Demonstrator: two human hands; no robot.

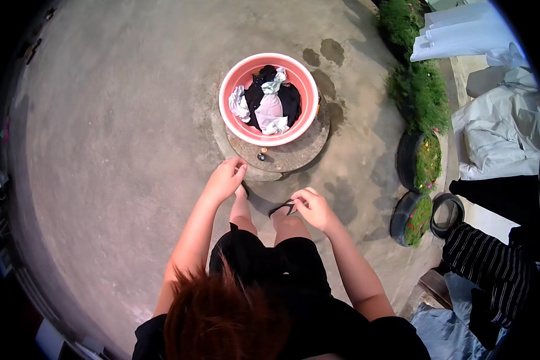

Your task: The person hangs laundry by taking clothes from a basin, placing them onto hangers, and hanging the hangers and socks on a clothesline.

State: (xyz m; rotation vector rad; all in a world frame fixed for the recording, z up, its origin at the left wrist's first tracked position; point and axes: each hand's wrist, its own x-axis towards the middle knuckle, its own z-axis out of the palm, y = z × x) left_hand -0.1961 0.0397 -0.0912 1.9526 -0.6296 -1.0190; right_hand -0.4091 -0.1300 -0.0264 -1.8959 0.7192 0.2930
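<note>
Clothes [269, 112] lie in a basin [224, 102] on a slab [297, 155], left of tyre planters [407, 161].

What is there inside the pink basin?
Bunched black cloths, white cloths and a pale pinkish piece lie in the pink basin. Its bottom, and anything beneath the cloths, is covered.

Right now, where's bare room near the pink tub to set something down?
Free: concrete floor left of the pink tub; also the round slab below the tub, right of the small dark item. Crowded: inside the tub, among clothes, and far right, with planted tires and laundry.
</note>
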